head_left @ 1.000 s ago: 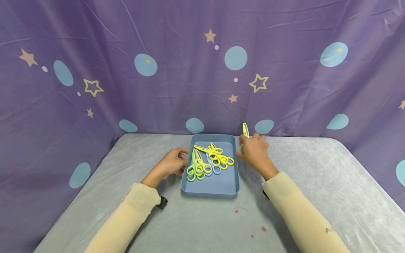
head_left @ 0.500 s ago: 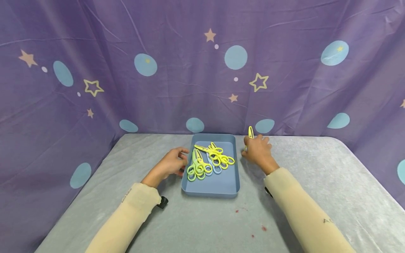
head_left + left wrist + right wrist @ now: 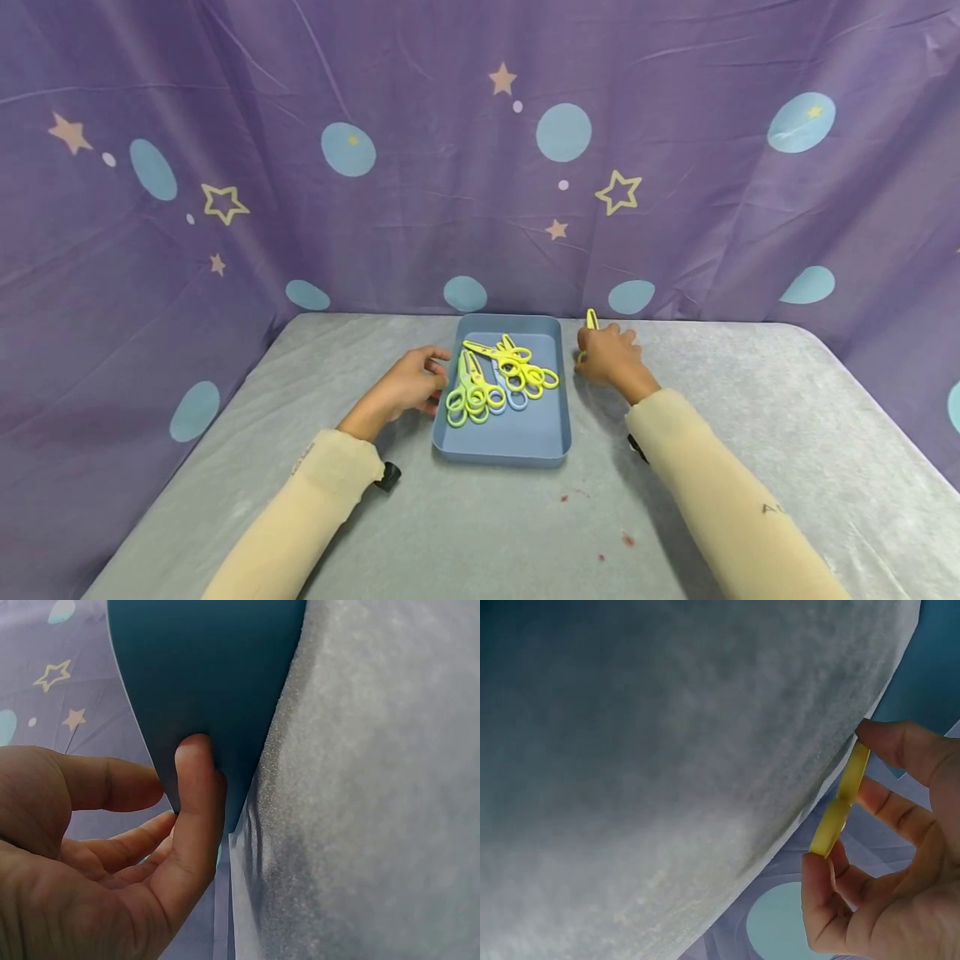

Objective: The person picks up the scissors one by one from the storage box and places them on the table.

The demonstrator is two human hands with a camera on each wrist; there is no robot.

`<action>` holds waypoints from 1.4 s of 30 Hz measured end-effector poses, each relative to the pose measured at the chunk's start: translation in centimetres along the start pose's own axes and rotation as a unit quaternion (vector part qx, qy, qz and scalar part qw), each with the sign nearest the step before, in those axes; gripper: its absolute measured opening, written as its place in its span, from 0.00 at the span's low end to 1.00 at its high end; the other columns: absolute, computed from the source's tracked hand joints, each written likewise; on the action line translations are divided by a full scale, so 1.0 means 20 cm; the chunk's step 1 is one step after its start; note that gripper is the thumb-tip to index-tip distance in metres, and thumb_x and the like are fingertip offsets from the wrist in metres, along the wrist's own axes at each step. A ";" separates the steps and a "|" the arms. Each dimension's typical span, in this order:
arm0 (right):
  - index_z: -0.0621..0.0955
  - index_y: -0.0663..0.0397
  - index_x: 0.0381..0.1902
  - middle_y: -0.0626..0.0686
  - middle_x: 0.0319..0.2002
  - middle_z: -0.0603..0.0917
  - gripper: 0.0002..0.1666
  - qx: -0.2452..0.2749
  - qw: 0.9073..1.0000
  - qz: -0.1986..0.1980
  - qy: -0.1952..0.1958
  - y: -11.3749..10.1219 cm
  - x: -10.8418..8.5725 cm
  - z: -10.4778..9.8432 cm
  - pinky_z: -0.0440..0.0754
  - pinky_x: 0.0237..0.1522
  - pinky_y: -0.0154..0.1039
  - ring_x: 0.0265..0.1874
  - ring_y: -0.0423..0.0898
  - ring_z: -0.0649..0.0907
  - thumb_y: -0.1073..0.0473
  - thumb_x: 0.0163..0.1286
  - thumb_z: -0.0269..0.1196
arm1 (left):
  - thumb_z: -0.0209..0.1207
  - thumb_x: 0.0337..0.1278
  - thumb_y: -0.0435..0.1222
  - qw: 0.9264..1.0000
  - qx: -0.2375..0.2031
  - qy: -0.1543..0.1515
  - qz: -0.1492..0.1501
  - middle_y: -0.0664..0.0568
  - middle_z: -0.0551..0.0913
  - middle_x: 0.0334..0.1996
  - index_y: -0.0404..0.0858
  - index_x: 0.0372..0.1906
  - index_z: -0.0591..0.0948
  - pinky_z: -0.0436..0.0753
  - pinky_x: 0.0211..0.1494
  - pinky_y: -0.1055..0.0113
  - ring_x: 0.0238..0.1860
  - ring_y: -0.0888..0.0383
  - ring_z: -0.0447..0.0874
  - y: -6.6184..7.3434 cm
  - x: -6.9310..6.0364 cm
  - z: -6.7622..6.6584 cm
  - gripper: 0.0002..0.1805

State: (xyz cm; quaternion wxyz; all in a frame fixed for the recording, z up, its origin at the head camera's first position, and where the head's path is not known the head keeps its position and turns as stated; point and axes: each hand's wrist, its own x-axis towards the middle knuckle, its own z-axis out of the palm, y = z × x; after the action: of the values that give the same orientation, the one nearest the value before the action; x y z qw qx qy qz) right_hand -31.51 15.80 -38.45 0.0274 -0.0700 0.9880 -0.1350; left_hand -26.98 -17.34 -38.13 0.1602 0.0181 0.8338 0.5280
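My right hand [image 3: 609, 358] pinches a pair of yellow scissors [image 3: 592, 319] just right of the tray, the blades pointing to the back. In the right wrist view the scissors' handle loops [image 3: 838, 814] sit edge-on between my fingers and thumb, close to the table. A blue-grey tray [image 3: 517, 437] stands in the middle, holding several scissors in yellow, green and blue; a yellow-green pair [image 3: 465, 390] lies at its left. My left hand [image 3: 411, 382] rests loosely bent fingers against the tray's left side; the left wrist view shows them touching its outer wall [image 3: 214, 660].
A grey cloth covers the table [image 3: 480, 533], with a few small red marks [image 3: 628, 541] near the front. Behind and to the left hangs a purple curtain [image 3: 420, 233] printed with stars and blue ovals, close to the table's back edge.
My right hand has moved a little to the right, away from the tray, and the scissors it holds have come down lower. My left hand and the tray have stayed put.
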 end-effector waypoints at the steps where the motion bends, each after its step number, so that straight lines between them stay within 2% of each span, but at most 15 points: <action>1: 0.80 0.55 0.42 0.68 0.42 0.75 0.12 0.002 1.000 -0.001 -0.006 0.00 0.00 0.00 0.75 0.44 0.67 0.46 0.71 0.71 0.56 0.64 0.68 | 0.52 0.74 0.28 1.000 -0.001 0.000 0.000 0.39 0.72 0.53 0.37 0.72 0.68 0.86 0.33 0.54 0.37 0.48 0.81 0.00 0.00 0.00 0.25; 15: 0.82 0.55 0.51 0.66 0.49 0.78 0.19 0.010 0.998 -0.021 -0.061 0.02 0.02 -0.01 0.76 0.48 0.64 0.49 0.68 0.72 0.53 0.66 0.71 | 0.52 0.76 0.28 1.000 -0.005 -0.011 0.001 0.38 0.71 0.56 0.37 0.74 0.67 0.86 0.35 0.52 0.38 0.48 0.79 -0.01 0.00 -0.01 0.26; 22: 0.83 0.59 0.53 0.61 0.50 0.85 0.21 0.014 0.996 -0.054 -0.064 0.04 0.05 -0.01 0.68 0.53 0.58 0.54 0.65 0.76 0.53 0.66 0.71 | 0.52 0.75 0.28 1.000 -0.008 -0.009 -0.003 0.39 0.71 0.55 0.37 0.74 0.67 0.86 0.34 0.53 0.38 0.48 0.79 -0.01 0.00 -0.01 0.26; 29: 0.83 0.60 0.53 0.62 0.50 0.85 0.21 0.021 0.995 -0.066 -0.066 0.05 0.04 -0.01 0.68 0.52 0.57 0.56 0.64 0.76 0.54 0.67 0.70 | 0.52 0.75 0.28 1.000 -0.008 -0.013 -0.006 0.39 0.70 0.55 0.37 0.74 0.67 0.86 0.34 0.53 0.37 0.48 0.78 0.00 0.00 -0.01 0.26; 33: 0.83 0.59 0.53 0.62 0.51 0.84 0.21 0.023 0.995 -0.070 -0.063 0.06 0.03 -0.01 0.69 0.53 0.58 0.56 0.64 0.76 0.53 0.68 0.69 | 0.52 0.75 0.28 1.000 -0.007 -0.014 -0.004 0.39 0.70 0.55 0.37 0.74 0.67 0.86 0.33 0.53 0.37 0.49 0.78 0.00 0.01 -0.01 0.26; 39: 0.82 0.56 0.59 0.67 0.56 0.78 0.23 0.037 0.996 -0.051 -0.056 0.06 0.01 -0.02 0.71 0.53 0.70 0.51 0.68 0.72 0.52 0.70 0.65 | 0.52 0.75 0.28 1.000 -0.008 -0.011 -0.006 0.39 0.70 0.55 0.37 0.73 0.68 0.85 0.33 0.54 0.37 0.49 0.78 -0.01 0.01 -0.01 0.25; 42: 0.81 0.56 0.62 0.68 0.58 0.76 0.24 0.036 0.997 -0.059 -0.042 0.05 0.00 -0.03 0.69 0.53 0.72 0.52 0.69 0.71 0.51 0.73 0.61 | 0.52 0.75 0.28 1.000 -0.008 -0.011 -0.007 0.39 0.70 0.55 0.37 0.73 0.67 0.86 0.33 0.54 0.37 0.49 0.78 0.00 0.01 -0.01 0.26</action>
State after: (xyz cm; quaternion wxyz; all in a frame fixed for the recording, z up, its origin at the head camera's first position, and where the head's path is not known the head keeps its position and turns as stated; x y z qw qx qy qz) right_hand -31.63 17.00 -38.23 0.0634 -0.1327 0.9747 -0.1685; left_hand -27.17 -17.53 -38.13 0.1734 0.0171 0.8279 0.5330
